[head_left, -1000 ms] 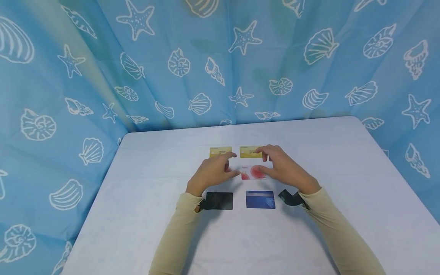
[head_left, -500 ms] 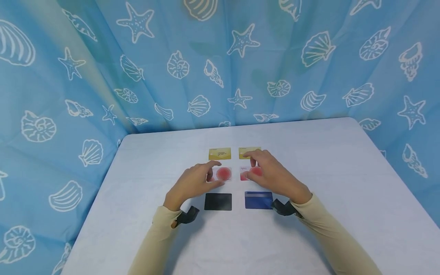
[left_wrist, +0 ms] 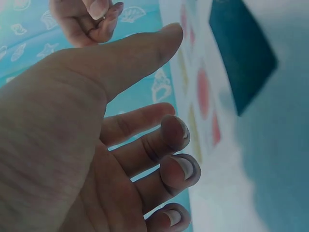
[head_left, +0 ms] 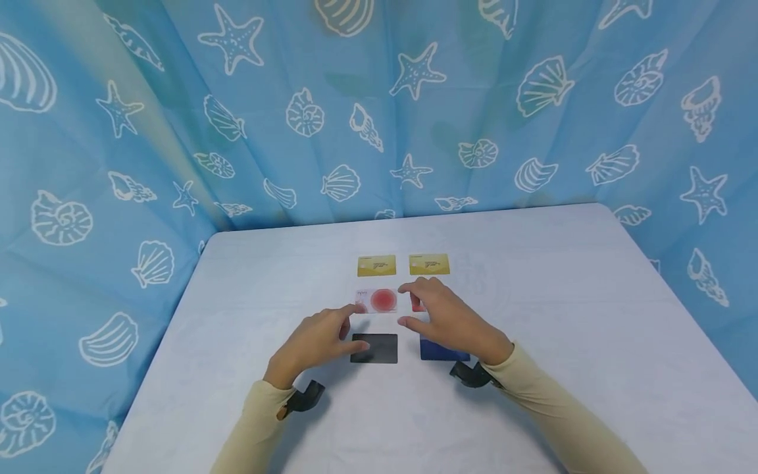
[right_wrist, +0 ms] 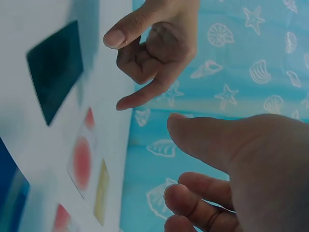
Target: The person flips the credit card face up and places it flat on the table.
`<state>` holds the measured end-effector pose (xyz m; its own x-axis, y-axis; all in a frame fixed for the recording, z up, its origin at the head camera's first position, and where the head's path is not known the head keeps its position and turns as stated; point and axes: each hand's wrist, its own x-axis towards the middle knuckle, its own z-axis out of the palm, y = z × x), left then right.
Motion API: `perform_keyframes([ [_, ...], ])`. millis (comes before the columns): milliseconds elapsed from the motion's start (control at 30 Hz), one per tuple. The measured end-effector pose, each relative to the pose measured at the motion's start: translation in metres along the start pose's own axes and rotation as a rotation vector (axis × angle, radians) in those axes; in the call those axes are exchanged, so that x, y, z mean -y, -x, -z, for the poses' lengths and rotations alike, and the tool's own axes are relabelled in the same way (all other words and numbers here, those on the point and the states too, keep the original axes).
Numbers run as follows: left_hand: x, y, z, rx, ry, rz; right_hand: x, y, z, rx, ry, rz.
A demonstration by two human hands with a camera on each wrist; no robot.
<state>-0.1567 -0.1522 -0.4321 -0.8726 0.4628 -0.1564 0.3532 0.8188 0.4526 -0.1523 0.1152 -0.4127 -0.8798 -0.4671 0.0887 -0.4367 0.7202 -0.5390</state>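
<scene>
My left hand [head_left: 314, 342] hovers at the left of the cards, its index finger overlapping the near-left corner of a white card with a red circle [head_left: 383, 301]. Its thumb overlaps a black card [head_left: 381, 352] in the head view. The left wrist view shows loosely bent fingers, nothing between them. Over the right column is my right hand [head_left: 450, 319], thumb and index finger apart and holding nothing. It hides most of a second red-and-white card [head_left: 417, 305] and part of a blue card [head_left: 441, 352]. Two yellow cards [head_left: 376, 265] form the back row.
The cards lie flat in two columns on a white-covered table [head_left: 284, 276]. Behind the table hangs a blue curtain [head_left: 349, 79] with white shells and starfish. Dark wrist-worn devices [head_left: 308, 397] jut out below both sleeves.
Both hands have drawn back toward the person and left, the left one farther. The back yellow cards and left red-and-white card are now more exposed. The cards keep their places.
</scene>
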Motion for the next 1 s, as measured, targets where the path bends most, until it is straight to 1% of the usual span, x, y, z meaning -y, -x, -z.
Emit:
perform_keyframes([
  [133, 0.007, 0.005, -0.004, 0.017, -0.003, 0.013, 0.002, 0.0, -0.01, 0.028, 0.006, 0.016],
  [267, 0.011, 0.008, -0.007, 0.03, -0.009, 0.021, 0.001, 0.0, -0.021, 0.055, 0.037, 0.018],
  [567, 0.016, 0.01, -0.011, 0.041, -0.056, 0.002, -0.003, -0.001, -0.042, 0.094, 0.07, 0.038],
  [767, 0.017, 0.011, -0.013, 0.059, -0.041, 0.004, -0.003, -0.001, -0.05, 0.135, 0.104, 0.035],
  [900, 0.018, 0.012, -0.014, 0.06, -0.032, -0.009, -0.004, -0.001, -0.052, 0.147, 0.111, 0.025],
  [1000, 0.018, 0.011, -0.014, 0.058, -0.023, -0.028, -0.005, -0.001, -0.052, 0.149, 0.113, 0.038],
])
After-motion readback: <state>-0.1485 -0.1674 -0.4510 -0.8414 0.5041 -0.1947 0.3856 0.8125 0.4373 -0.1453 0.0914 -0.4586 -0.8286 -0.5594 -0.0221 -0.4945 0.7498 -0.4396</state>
